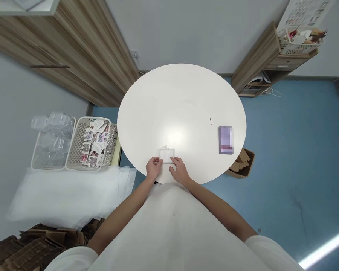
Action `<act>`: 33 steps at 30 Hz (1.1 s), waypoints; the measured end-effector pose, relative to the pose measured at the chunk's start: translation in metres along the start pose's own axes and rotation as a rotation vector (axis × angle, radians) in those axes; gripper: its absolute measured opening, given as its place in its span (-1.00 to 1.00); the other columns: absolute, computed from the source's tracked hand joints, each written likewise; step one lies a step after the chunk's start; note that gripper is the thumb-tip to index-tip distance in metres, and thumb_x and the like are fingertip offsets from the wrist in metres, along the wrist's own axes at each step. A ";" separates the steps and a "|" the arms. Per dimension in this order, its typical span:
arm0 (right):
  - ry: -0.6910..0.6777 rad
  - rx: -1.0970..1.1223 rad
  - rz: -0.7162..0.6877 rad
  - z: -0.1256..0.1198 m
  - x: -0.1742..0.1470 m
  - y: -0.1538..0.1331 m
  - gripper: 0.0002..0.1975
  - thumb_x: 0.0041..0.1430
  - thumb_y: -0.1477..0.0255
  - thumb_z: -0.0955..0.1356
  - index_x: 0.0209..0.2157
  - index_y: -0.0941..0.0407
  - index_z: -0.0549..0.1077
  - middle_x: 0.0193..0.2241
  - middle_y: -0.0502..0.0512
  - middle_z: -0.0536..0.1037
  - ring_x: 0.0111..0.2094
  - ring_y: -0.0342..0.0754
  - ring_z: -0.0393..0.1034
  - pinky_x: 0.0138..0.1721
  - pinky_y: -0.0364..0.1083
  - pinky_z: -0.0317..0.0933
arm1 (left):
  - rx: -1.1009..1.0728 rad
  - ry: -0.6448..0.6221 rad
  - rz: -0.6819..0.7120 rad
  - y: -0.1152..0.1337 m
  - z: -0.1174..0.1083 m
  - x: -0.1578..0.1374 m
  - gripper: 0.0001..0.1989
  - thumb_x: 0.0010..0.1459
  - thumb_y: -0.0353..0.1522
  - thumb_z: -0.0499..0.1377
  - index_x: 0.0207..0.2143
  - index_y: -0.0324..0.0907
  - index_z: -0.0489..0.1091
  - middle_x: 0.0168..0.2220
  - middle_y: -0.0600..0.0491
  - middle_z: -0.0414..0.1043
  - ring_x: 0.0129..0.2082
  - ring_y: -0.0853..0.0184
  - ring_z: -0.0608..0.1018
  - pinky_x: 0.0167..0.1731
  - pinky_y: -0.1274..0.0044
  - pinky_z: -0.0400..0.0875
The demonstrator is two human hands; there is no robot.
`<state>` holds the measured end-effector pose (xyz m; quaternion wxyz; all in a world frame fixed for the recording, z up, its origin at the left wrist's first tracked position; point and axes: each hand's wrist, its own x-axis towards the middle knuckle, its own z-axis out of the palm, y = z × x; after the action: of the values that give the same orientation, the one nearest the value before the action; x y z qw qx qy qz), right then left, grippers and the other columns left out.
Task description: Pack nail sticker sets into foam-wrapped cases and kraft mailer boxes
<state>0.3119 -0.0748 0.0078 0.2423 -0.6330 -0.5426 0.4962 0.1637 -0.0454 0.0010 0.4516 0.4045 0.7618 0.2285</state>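
Note:
A small, flat, translucent whitish packet (166, 156) lies near the front edge of the white round table (183, 98). Whether it is a thin box or a bag, I cannot tell. My left hand (154, 167) pinches its lower left corner between thumb and fingers. At the opposite corner, my right hand (180, 171) touches the packet with its fingertips, the thumb held apart below. Farther right on the tabletop is a purple stack or box (225, 139), its face blurred out.
Left of the table stand a white basket (110, 150) of carded items and a bin of clear plastic containers (52, 146). White sheets (70, 194) and brown cardboard (51, 244) lie nearer. A carton (244, 169) sits right, below the table edge. Wooden cabinets (81, 45) stand behind.

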 end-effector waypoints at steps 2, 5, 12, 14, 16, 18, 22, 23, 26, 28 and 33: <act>0.011 -0.009 0.000 0.007 0.012 -0.009 -0.49 -0.01 0.44 0.23 0.05 0.06 0.19 -0.04 0.15 0.22 -0.04 -0.03 0.19 -0.01 -0.01 0.14 | -0.001 0.001 0.006 0.005 -0.011 0.011 -0.69 -0.08 -0.22 0.16 -0.29 -0.21 0.35 -0.30 -0.01 0.43 -0.41 0.35 0.48 -0.30 0.44 0.37; 0.033 -0.027 -0.004 0.019 0.035 -0.025 -0.49 -0.01 0.45 0.24 0.05 0.06 0.19 -0.05 0.15 0.23 -0.04 -0.02 0.19 -0.02 0.00 0.14 | -0.030 0.000 0.032 0.012 -0.029 0.032 -0.72 -0.04 -0.25 0.13 -0.27 -0.20 0.36 -0.30 -0.02 0.43 -0.38 0.35 0.48 -0.29 0.45 0.37; 0.054 -0.047 -0.003 0.055 0.096 -0.066 -0.50 -0.02 0.43 0.25 0.03 0.04 0.22 0.00 0.14 0.22 0.01 0.00 0.16 0.01 0.03 0.11 | -0.121 0.084 0.094 0.016 -0.070 0.088 -0.72 -0.01 -0.28 0.11 -0.22 -0.21 0.32 -0.25 -0.03 0.41 -0.33 0.36 0.48 -0.26 0.47 0.39; 0.057 -0.055 -0.008 0.065 0.113 -0.078 -0.50 -0.03 0.42 0.25 0.03 0.04 0.22 0.01 0.14 0.21 0.02 0.01 0.15 0.02 0.03 0.11 | -0.141 0.107 0.102 0.018 -0.081 0.102 -0.74 0.00 -0.31 0.11 -0.23 -0.21 0.33 -0.27 -0.03 0.42 -0.32 0.36 0.48 -0.26 0.46 0.39; 0.061 -0.068 -0.015 0.075 0.128 -0.088 -0.49 -0.03 0.43 0.25 0.04 0.04 0.22 0.02 0.13 0.21 0.04 0.01 0.13 0.03 0.04 0.10 | -0.152 0.122 0.116 0.019 -0.091 0.115 -0.76 0.00 -0.34 0.11 -0.24 -0.22 0.34 -0.30 -0.03 0.43 -0.30 0.35 0.48 -0.24 0.46 0.40; 0.067 -0.081 -0.028 0.083 0.141 -0.097 -0.47 -0.04 0.43 0.26 0.05 0.05 0.20 0.03 0.13 0.20 0.06 0.01 0.10 0.04 0.03 0.09 | -0.177 0.135 0.144 0.020 -0.098 0.127 -0.76 -0.01 -0.37 0.11 -0.23 -0.22 0.35 -0.29 -0.04 0.43 -0.29 0.35 0.48 -0.22 0.45 0.40; 0.076 -0.106 -0.052 0.093 0.158 -0.106 -0.43 -0.05 0.43 0.26 0.07 0.06 0.16 0.06 0.14 0.16 0.09 0.01 0.05 0.07 0.03 0.05 | -0.228 0.138 0.216 0.019 -0.104 0.145 -0.72 0.00 -0.40 0.10 -0.18 -0.23 0.34 -0.25 -0.05 0.41 -0.28 0.36 0.48 -0.19 0.45 0.40; 0.076 -0.109 -0.055 0.093 0.160 -0.107 -0.43 -0.05 0.43 0.26 0.07 0.06 0.15 0.06 0.13 0.16 0.10 0.01 0.04 0.08 0.03 0.04 | -0.230 0.137 0.228 0.018 -0.104 0.147 -0.72 0.00 -0.40 0.10 -0.18 -0.23 0.33 -0.25 -0.05 0.41 -0.28 0.36 0.48 -0.19 0.45 0.41; 0.063 -0.102 -0.058 0.094 0.162 -0.105 -0.42 -0.04 0.43 0.25 0.09 0.02 0.12 0.08 0.10 0.13 0.11 0.01 0.01 0.09 0.05 0.01 | -0.229 0.139 0.254 0.015 -0.102 0.150 -0.71 0.00 -0.40 0.10 -0.16 -0.23 0.32 -0.23 -0.05 0.40 -0.27 0.36 0.48 -0.19 0.46 0.42; 0.043 -0.095 -0.063 0.092 0.162 -0.103 -0.41 -0.03 0.43 0.25 0.10 0.01 0.10 0.09 0.09 0.12 0.12 0.00 -0.01 0.10 0.05 0.00 | -0.234 0.139 0.268 0.013 -0.101 0.150 -0.70 0.00 -0.40 0.10 -0.15 -0.23 0.31 -0.21 -0.05 0.38 -0.25 0.36 0.47 -0.19 0.47 0.42; -0.014 -0.084 -0.084 0.089 0.159 -0.099 -0.33 -0.04 0.41 0.28 0.13 -0.02 -0.01 0.14 0.09 -0.02 0.16 0.01 -0.11 0.10 0.08 -0.01 | -0.260 0.119 0.274 0.014 -0.098 0.147 -0.63 -0.01 -0.41 0.12 -0.09 -0.19 0.26 -0.10 -0.06 0.31 -0.16 0.34 0.44 -0.12 0.46 0.37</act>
<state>0.1757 0.0812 -0.0017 0.2324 -0.6157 -0.5908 0.4668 0.0446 0.0847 -0.0149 0.4187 0.4285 0.6891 0.4077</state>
